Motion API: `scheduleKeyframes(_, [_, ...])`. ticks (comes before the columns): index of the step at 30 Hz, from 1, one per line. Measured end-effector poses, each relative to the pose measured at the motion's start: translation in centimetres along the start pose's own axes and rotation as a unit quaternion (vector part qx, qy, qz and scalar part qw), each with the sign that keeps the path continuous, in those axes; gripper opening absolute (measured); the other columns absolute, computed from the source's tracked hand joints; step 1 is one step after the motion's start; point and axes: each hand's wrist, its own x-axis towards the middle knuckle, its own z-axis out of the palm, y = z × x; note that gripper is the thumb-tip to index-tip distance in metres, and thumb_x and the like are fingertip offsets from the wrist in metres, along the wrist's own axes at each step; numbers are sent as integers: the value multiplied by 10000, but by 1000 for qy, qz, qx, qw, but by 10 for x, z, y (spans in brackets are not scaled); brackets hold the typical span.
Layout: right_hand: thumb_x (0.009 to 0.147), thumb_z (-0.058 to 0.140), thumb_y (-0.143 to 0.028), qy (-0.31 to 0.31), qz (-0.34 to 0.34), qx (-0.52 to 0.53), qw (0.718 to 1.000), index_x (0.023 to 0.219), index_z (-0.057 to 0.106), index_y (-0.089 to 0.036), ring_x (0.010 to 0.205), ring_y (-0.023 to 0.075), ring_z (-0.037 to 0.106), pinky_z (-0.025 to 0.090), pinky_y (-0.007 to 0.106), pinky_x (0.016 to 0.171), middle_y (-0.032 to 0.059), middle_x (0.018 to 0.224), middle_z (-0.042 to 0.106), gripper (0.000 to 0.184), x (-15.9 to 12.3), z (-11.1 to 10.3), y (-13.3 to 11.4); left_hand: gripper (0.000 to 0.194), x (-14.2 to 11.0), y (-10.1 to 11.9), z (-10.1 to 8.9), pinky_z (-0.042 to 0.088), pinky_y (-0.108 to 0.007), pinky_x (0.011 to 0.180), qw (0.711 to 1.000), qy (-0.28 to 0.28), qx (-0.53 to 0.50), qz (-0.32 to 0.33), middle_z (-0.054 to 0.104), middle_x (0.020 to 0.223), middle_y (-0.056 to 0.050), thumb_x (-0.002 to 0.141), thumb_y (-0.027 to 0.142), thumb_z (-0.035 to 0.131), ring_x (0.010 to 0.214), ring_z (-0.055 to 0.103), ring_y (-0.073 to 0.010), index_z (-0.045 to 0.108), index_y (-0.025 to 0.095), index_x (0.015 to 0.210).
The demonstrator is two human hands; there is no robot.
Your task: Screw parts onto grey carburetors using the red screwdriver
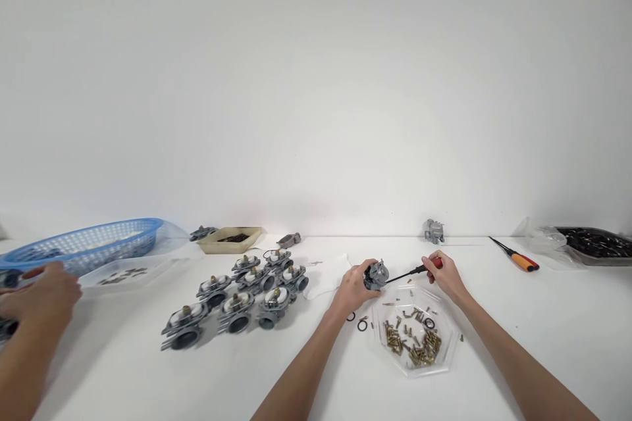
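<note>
My left hand [353,289] grips a small grey carburetor [376,275] above the white table. My right hand [444,275] holds a red-handled screwdriver [409,274], and its thin black shaft reaches to the carburetor body. A clear octagonal plastic tray [413,368] lies just below my hands, holding several brass jets and screws and a black O-ring. Two more black O-rings [362,325] lie on the table next to the tray. Several assembled grey carburetors [251,296] stand in a group left of my left hand.
A white cloth [323,279] lies beside the carburetors. Another person's hand [42,296] works at far left, near a blue plastic basket [83,247]. At the back are a beige tray [230,240], an orange-handled screwdriver [518,260] and a metal tray of dark parts [592,245].
</note>
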Motion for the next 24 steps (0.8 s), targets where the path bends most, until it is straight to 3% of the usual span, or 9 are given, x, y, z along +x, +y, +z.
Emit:
scheduleKeyframes(4, [713,734,-612,-31,-3,19,999,763,536,-218,655,222,679,567,344,603,20,668,636,444,-1,-3,-2,688,0,-1,0,463,-400,1001,1000,0,0,-3,650,1222,-25,671,284,773,1179,576,-290,547,339,1318])
scheduleKeyframes(8, [710,769,-504,-59,-50,29,997,854,594,-206,769,218,662,598,376,712,52,835,668,375,-3,-9,-9,671,0,-1,1,459,-393,1007,1000,2,-2,1,642,1241,-32,676,282,774,1175,578,-286,556,326,1308])
scheduleKeyframes(15, [714,739,-436,-11,-27,8,1000,794,545,-224,661,210,667,586,383,714,-9,651,598,298,-2,-1,-6,666,1,-1,1,462,-391,1003,1000,7,6,7,646,1238,-38,680,276,764,1180,579,-290,553,317,1310])
scheduleKeyframes(24, [682,738,-388,36,20,9,999,698,540,-221,538,182,638,573,350,584,-20,624,576,259,2,5,4,657,1,0,1,463,-393,1002,1000,3,9,-1,645,1233,-38,682,276,770,1184,576,-286,552,316,1300])
